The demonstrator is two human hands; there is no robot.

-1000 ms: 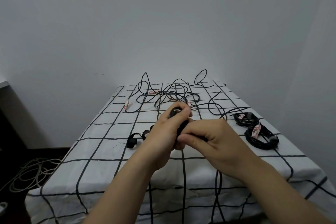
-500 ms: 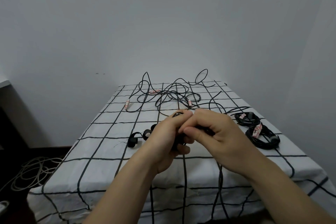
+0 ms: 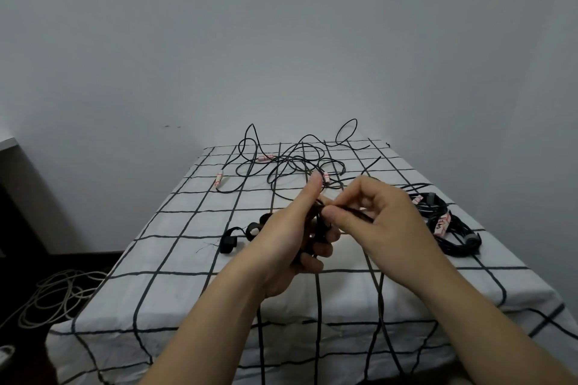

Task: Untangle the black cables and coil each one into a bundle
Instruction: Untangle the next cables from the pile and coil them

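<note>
1. The left hand [image 3: 291,241] grips the black coil [image 3: 319,226] over the table's [image 3: 187,291] near middle; hold the loops stacked.
2. The right hand [image 3: 384,228] pinches a black strand [image 3: 353,214] just beside the coil; lay it flat.
3. Draw slack gently from the far tangle [image 3: 297,166].

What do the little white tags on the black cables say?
White tag on the nearer coiled bundle: red marks, too blurred to read.
Smaller tag on the farther coiled bundle: too small to read.
Left tag on the tangled cables: too small to read.
No other writing shows.
</note>
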